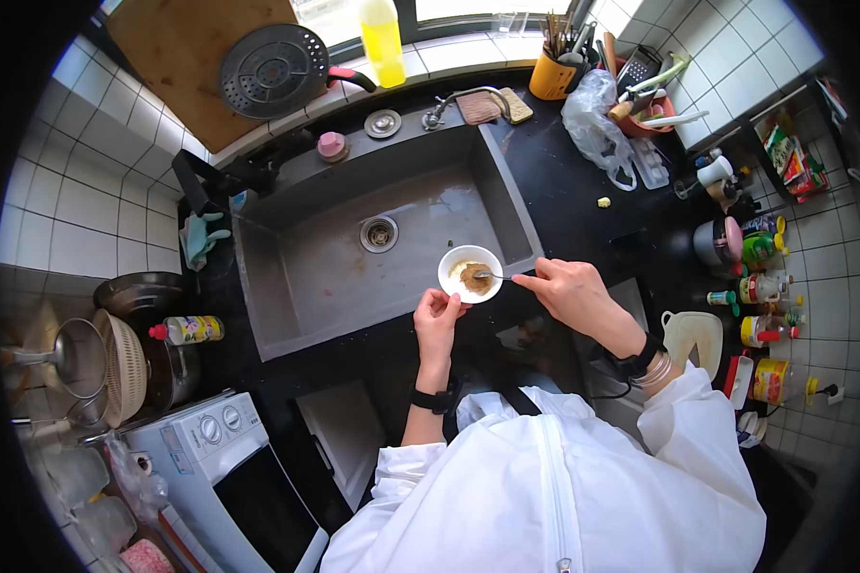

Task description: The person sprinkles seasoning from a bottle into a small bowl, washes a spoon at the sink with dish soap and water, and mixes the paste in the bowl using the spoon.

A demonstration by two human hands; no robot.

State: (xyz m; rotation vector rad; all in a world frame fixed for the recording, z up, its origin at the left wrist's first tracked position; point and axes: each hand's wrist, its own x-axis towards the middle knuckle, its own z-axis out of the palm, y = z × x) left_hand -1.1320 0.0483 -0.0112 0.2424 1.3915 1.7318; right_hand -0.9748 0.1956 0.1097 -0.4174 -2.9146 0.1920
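A small white bowl (444, 272) is held over the near right edge of the sink (306, 277). Pale and brown powdery contents (474, 279) lie inside it. My left hand (437, 320) grips the bowl's near left rim, with thumb and fingers closed on it. From the right, my right hand (575, 298) pinches the handle of a metal spoon (499, 277). The spoon's head dips into the brown contents, which partly hide it.
A faucet (434, 118) and sponges (480, 107) sit behind the sink. On the right counter are a plastic bag (594, 119), an orange utensil holder (550, 76) and several bottles. A dish soap bottle (193, 329) lies left, near a white oven-like appliance (201, 449).
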